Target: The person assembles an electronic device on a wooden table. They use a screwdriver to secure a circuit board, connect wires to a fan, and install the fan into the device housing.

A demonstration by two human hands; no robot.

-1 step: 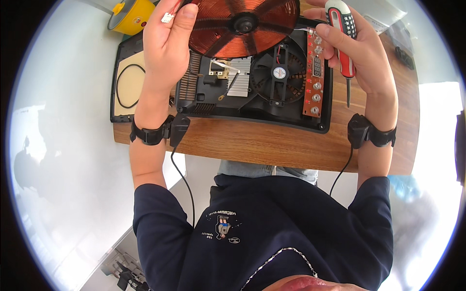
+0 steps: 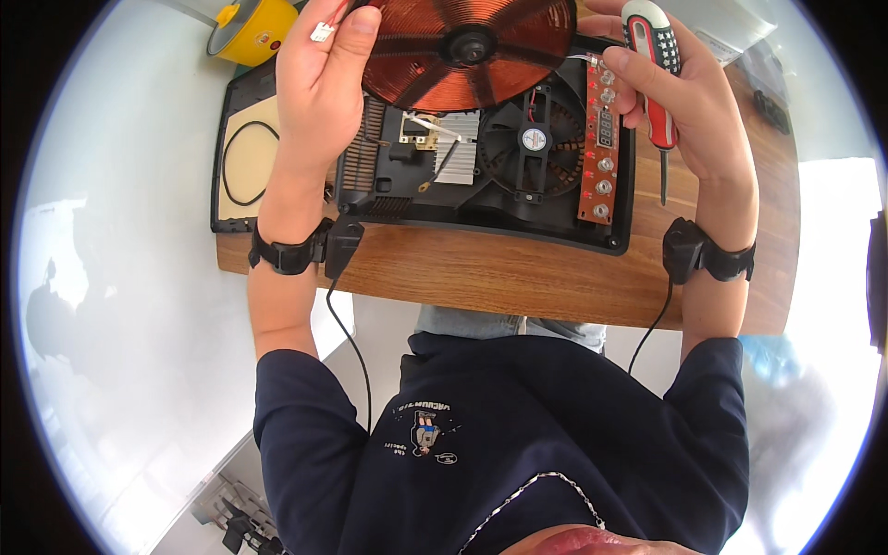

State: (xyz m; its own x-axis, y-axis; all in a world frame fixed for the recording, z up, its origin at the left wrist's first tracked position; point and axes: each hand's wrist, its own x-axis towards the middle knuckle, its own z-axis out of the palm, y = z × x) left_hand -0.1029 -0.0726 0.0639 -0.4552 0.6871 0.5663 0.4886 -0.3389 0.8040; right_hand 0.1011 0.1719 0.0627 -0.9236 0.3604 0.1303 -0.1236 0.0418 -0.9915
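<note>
My left hand [image 2: 324,88] is closed on the left rim of a round copper induction coil [image 2: 430,79], holding it tilted above an opened black cooker housing [image 2: 444,215]. A small white connector [image 2: 322,32] on thin red wires shows by that thumb. My right hand [image 2: 689,106] grips a screwdriver [image 2: 659,116] with a red, white and dark handle, its shaft pointing toward me. Its fingers are near the coil's right edge; whether they touch it I cannot tell. Below the coil lie a finned heatsink [image 2: 455,162], a black fan [image 2: 499,157] and a brown control board [image 2: 597,176] with a small display.
On the left a black-framed panel [image 2: 220,199] with a beige surface carries a black rubber ring [image 2: 227,166]. A yellow container [image 2: 254,32] stands behind it. Farther right is a pale translucent bin [image 2: 731,23] with dark items near it. The wooden table [image 2: 481,264] has a curved near edge.
The coil has shifted very slightly to the right and toward me, together with my left hand and the connector. My right hand and the screwdriver are almost unchanged.
</note>
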